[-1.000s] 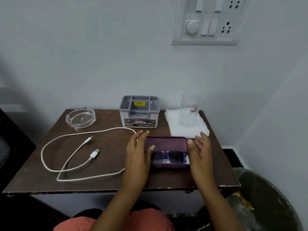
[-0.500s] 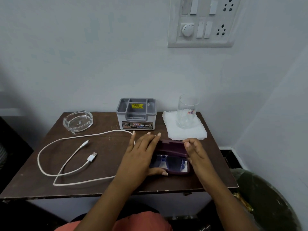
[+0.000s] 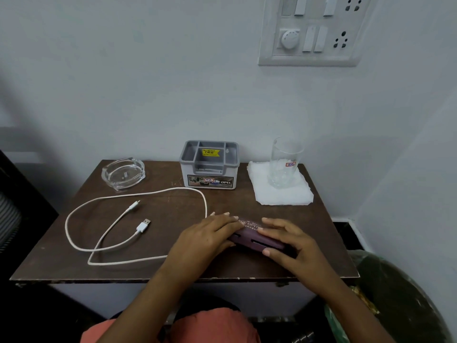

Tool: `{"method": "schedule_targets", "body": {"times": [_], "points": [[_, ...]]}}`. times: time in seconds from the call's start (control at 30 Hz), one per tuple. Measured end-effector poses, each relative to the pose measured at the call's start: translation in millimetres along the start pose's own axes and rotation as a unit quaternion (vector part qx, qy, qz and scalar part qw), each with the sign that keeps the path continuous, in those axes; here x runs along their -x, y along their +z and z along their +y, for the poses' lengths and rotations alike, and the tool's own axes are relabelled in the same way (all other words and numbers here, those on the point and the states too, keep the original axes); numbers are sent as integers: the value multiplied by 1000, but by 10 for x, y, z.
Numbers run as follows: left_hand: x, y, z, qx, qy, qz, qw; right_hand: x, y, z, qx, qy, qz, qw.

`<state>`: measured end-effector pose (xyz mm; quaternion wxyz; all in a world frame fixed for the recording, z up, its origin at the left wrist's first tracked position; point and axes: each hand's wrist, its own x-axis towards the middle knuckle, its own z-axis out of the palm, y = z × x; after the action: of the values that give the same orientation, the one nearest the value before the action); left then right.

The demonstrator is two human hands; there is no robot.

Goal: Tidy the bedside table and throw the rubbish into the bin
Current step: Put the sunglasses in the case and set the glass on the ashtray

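1. Glasses case (image 3: 249,237): maroon, lid down, near the table's (image 3: 173,273) front edge, right of middle. Gold lettering on the lid only partly readable, rest covered by fingers.
2. Left hand (image 3: 205,240): palm down on the case's left end, fingers spread flat over the lid, pressing, not curled round it. That end of the case is hidden under it.
3. Right hand (image 3: 290,240): grip clamped on the case's right end, fingers over the top, thumb on the front face. Right end hidden.
4. White cable (image 3: 103,216): loose loops on the left half of the table; both plugs lie inside the loop. One stretch disappears under the left forearm.
5. Back edge, left to right: glass ashtray (image 3: 123,173), grey box w/ compartments (image 3: 209,164), drinking glass (image 3: 284,162) standing on a white tissue (image 3: 284,196).
6. Bin (image 3: 395,300): past the table's front right corner, dark, cut off by the frame's edge; contents hard to make out.
7. Switch panel (image 3: 311,30) on the wall, top cut off.
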<state>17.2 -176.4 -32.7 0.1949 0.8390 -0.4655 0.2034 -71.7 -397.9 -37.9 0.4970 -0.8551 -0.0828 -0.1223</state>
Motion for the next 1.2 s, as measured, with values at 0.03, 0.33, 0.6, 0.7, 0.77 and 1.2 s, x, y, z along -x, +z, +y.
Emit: {"method": "schedule_targets", "body": {"times": [0.03, 0.33, 0.6, 0.7, 0.77, 1.2], "points": [[10, 0, -11, 1, 6, 3, 1000, 0, 8, 5, 1, -3, 5, 1000], [98, 109, -51, 7, 30, 42, 999, 11, 49, 26, 16, -32, 36, 999], [111, 115, -38, -4, 37, 56, 998, 20, 56, 14, 50, -49, 42, 997], [113, 121, -36, -6, 37, 56, 998, 36, 64, 4, 67, -45, 37, 996], [119, 114, -27, -7, 39, 53, 998, 48, 89, -2, 86, -40, 35, 995], [183, -135, -9, 44, 3, -37, 998, -85, 187, -102, 214, -43, -4, 976]]}}
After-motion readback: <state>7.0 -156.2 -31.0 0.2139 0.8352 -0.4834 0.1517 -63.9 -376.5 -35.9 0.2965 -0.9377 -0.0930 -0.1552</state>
